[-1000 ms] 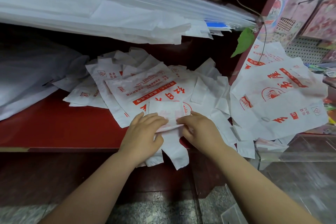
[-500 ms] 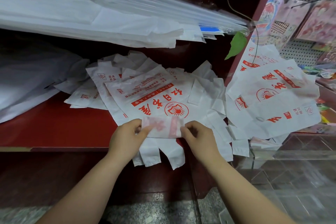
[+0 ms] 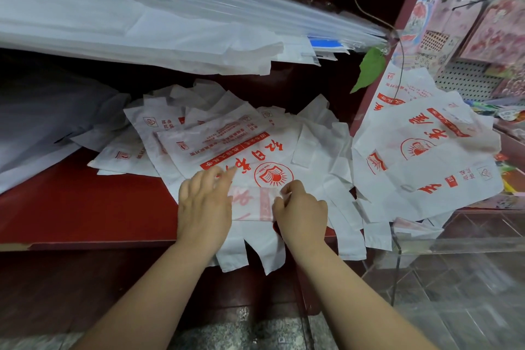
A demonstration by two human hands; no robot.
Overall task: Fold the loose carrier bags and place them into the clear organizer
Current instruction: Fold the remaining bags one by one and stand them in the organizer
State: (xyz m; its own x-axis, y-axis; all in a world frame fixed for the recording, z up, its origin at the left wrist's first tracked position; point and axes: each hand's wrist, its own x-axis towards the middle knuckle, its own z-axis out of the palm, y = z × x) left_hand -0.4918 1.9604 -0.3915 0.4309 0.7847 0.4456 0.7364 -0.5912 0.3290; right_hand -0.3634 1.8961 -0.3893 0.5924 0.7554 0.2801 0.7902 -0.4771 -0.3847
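Note:
A small folded white carrier bag with red print lies on top of a spread pile of loose carrier bags on the red shelf. My left hand lies flat with straight fingers on the folded bag's left side. My right hand pinches the bag's right edge with curled fingers. A second heap of the same bags rests on the clear organizer at the right.
A sloping stack of plain white bags and clear sleeves overhangs the shelf at the back. A grey bag lies far left. Green leaves hang by a red post. Colourful goods fill the right edge.
My left hand has opened and spread flat over the folded bag's left part, reaching up onto the pile. My right hand stays on the right edge.

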